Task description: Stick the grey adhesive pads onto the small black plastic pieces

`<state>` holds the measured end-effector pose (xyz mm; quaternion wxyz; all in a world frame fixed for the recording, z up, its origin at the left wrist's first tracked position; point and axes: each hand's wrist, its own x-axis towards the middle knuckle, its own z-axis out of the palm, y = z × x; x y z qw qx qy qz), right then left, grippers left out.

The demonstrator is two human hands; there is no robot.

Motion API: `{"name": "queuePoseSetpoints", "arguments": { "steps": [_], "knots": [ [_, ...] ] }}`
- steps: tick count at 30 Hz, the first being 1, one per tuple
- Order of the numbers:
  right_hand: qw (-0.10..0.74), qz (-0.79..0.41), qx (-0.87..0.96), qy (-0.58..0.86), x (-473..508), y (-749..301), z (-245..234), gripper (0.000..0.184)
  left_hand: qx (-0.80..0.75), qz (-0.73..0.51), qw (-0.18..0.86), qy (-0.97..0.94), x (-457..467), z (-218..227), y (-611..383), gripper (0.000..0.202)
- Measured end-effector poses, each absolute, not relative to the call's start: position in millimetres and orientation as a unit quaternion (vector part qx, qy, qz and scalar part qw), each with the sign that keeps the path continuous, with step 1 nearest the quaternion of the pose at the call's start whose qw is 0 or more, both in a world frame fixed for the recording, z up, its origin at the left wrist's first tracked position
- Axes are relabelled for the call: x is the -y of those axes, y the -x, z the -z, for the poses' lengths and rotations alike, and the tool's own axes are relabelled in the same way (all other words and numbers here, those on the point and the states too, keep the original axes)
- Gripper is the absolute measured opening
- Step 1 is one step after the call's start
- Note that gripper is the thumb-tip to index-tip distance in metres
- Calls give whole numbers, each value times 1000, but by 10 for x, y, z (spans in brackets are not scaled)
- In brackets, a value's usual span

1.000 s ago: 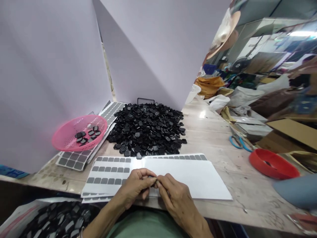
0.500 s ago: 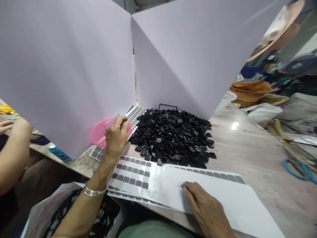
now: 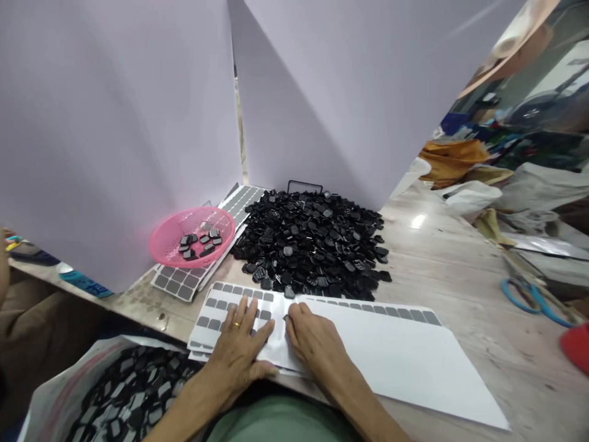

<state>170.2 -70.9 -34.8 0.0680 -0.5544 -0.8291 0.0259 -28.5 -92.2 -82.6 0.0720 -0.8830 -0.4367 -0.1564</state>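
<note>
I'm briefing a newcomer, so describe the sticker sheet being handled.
On the table, find the black heap. In front, at the near edge, lies a white sheet with rows of grey stickers. Unlike the sheets under the pink basket, it has the left hand spread on it.

We see a heap of black pieces (image 3: 308,245) glinting grey, and a bright pink basket (image 3: 157,245) whose small tiles (image 3: 213,233) show black edges and grey faces. Our sheet (image 3: 219,313) is white, patterned with rows of dark grey rounded squares; our paper (image 3: 405,362) is plain white. Our table (image 3: 437,258) is pale beige-grey with wood-grain streaks, the panels (image 3: 115,123) pale lilac. We find a gold ring (image 3: 236,325), blue scissors handles (image 3: 550,314), an orange cloth (image 3: 453,161), green clothing (image 3: 285,423) and a white bag (image 3: 53,383) striped in faded red.
</note>
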Motion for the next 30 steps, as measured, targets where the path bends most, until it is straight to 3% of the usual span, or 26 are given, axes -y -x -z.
{"name": "queuePoseSetpoints", "arguments": {
  "steps": [6,14,23,30],
  "knots": [
    [72,-39,843,531,636,-1492,383,9,414,118,112,896,938,921,403,89],
    [95,-81,843,524,607,-1461,366,13,422,127,88,893,961,904,340,93],
    [189,-218,808,513,537,-1569,161,17,413,121,92,898,934,955,302,97],
    [298,-332,709,547,896,-2196,88,24,416,141,4,898,957,864,-32,104]
  ]
}}
